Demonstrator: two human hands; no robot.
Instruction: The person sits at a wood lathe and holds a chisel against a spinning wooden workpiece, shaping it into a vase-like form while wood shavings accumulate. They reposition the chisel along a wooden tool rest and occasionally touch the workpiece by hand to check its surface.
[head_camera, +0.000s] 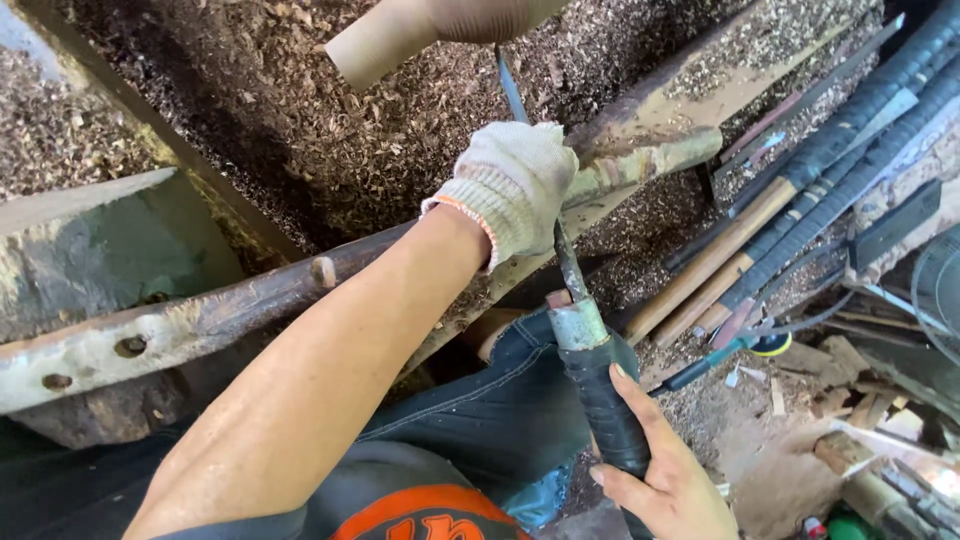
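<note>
Chisel (560, 230) runs lengthwise from bare right hand (665, 480), fingers wrapped round its black handle, up through gloved left hand (515, 185), fingers clenched on the blade beside the workpiece (400, 40); left hand nearer tip.

Left hand (518, 185), gloved in white knit, at upper centre of frame, fingers curled shut in a fist, bare forearm stretching up from lower left. Right hand (665, 470), bare, at lower right, fingers wrapped closed, thumb up along the side.
</note>
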